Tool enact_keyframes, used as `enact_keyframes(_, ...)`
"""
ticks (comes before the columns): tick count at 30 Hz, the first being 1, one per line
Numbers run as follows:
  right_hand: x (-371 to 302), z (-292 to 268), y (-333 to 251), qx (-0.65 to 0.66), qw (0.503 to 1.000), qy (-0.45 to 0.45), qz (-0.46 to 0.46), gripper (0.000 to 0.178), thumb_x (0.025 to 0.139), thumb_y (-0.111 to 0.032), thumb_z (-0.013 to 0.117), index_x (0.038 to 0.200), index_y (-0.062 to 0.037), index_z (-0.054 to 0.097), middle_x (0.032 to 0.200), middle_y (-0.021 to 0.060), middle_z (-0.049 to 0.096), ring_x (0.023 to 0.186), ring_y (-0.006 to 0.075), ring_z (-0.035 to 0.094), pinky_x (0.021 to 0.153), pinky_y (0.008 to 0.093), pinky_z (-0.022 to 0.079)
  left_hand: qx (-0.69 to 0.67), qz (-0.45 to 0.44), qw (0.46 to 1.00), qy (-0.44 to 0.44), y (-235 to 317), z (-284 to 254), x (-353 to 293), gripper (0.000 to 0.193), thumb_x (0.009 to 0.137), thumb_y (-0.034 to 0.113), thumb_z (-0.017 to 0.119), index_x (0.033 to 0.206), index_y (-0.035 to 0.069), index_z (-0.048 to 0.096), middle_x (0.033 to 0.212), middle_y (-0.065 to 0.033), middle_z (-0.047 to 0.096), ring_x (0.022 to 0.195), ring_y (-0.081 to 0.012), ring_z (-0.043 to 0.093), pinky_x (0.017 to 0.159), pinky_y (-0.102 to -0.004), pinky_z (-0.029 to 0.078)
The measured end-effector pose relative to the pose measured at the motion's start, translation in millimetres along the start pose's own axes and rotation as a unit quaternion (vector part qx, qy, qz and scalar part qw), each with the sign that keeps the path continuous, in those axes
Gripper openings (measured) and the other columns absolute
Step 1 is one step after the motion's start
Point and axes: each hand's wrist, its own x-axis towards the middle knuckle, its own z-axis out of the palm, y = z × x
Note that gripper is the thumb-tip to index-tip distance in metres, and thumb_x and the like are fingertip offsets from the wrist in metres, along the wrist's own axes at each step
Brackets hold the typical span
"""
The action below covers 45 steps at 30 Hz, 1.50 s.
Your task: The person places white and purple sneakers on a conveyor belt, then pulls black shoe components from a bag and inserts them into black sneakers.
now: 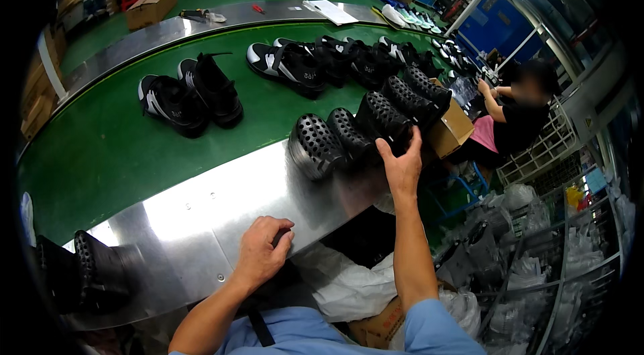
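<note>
My right hand [403, 166] reaches to the near end of a black perforated plastic shoe form [382, 117], with thumb and fingers on either side of it. This form stands in a row on the metal edge, between a pair of similar forms [316, 144] on its left and more perforated forms [424, 87] on its right. Over the metal ledge [221, 207], my left hand [263, 251] is closed, its fingers curled round a small dark thing that I cannot make out. Past the forms, black-and-white sneakers [285, 67] are lined up on the green belt.
A separate pair of sneakers [191, 97] sits on the green belt [87, 147]. More perforated forms [97, 264] stand at the lower left. A cardboard box [451, 128] and a seated co-worker [523, 113] are to the right. Plastic bags fill a rack [563, 248]; white sacking [349, 281] lies below the ledge.
</note>
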Motion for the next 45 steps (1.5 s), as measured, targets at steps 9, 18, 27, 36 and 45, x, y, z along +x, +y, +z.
enact_keyframes(9, -79.1, -36.8, -83.5, 0.217, 0.961, 0.07, -0.154, 0.022, 0.099, -0.001, 0.063, 0.12, 0.0039, 0.063, 0.114, 0.0143, 0.072, 0.102, 0.0233, 0.067, 0.092, 0.0341, 0.053, -0.078, -0.034, 0.996, -0.027, 43.0, -8.0, 81.2, 0.093, 0.089, 0.032, 0.081, 0.165, 0.014, 0.029, 0.149, -0.0262, 0.052, 0.132, -0.0393, 0.057, 0.102, -0.0454, 0.054)
enact_keyframes(18, -162.8, 3.9, -99.8, 0.243, 0.936, -0.141, -0.214, 0.012, 0.087, 0.006, 0.07, 0.097, -0.0004, 0.067, 0.088, 0.0143, 0.071, 0.077, 0.0297, 0.068, 0.07, 0.0368, 0.055, 0.448, -0.046, 0.867, 0.214, -26.3, -148.2, 169.8, 0.075, 0.083, 0.016, 0.081, 0.15, 0.014, 0.048, 0.113, -0.0211, 0.063, 0.109, -0.0401, 0.058, 0.094, -0.0475, 0.054)
enact_keyframes(27, -186.6, 60.4, -97.0, 0.27, 0.94, -0.176, -0.116, 0.005, 0.091, -0.003, 0.072, 0.094, -0.0011, 0.069, 0.08, 0.0122, 0.069, 0.066, 0.0246, 0.066, 0.063, 0.0337, 0.054, 0.356, -0.177, 0.918, 0.005, -42.2, -162.8, 218.1, 0.067, 0.079, 0.01, 0.063, 0.145, 0.016, 0.055, 0.115, -0.0265, 0.073, 0.115, -0.0428, 0.068, 0.098, -0.0493, 0.054)
enact_keyframes(36, -185.8, 56.1, -101.7, 0.28, 0.93, -0.209, -0.117, 0.009, 0.088, -0.003, 0.073, 0.096, -0.0012, 0.069, 0.084, 0.0125, 0.071, 0.074, 0.0303, 0.07, 0.072, 0.0372, 0.057, 0.399, -0.127, 0.907, -0.04, 6.7, -209.5, 195.4, 0.04, 0.087, 0.042, 0.079, 0.098, 0.004, 0.077, 0.085, -0.0242, 0.072, 0.084, -0.04, 0.072, 0.077, -0.0469, 0.056)
enact_keyframes(45, -174.0, 20.8, -169.8, 0.354, 0.876, -0.272, -0.182, 0.076, 0.085, -0.025, 0.084, 0.148, -0.0015, 0.049, 0.148, 0.0223, 0.047, 0.132, 0.0399, 0.049, 0.107, 0.0461, 0.046, 0.347, -0.107, 0.929, -0.063, 93.2, -164.5, 30.8, 0.034, 0.089, 0.033, 0.078, 0.105, 0.004, 0.074, 0.076, -0.0225, 0.071, 0.076, -0.0426, 0.071, 0.073, -0.0491, 0.057)
